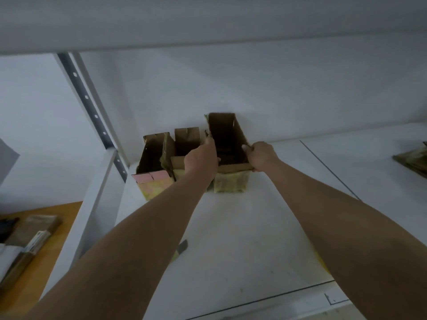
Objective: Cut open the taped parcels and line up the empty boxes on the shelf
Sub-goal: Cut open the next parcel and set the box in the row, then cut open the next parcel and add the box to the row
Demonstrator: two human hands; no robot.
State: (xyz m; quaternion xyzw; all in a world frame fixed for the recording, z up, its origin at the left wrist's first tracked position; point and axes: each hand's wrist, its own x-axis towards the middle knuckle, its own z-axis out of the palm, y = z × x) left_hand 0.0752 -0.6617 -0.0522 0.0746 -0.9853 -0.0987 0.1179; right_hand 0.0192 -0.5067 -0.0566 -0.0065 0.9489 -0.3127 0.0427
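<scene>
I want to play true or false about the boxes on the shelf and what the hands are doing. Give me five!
1. Three open boxes stand on the white shelf. True: a left box, a middle box and a right box.
2. Both hands hold the right box. True: the left hand holds its left wall and the right hand its right wall.
3. The boxes are taped shut. False: all three are open on top.
4. The left box has a pink flap at its front. True.
5. The blade tool is in the right hand. False: it lies on the shelf, partly hidden by the left arm.
</scene>
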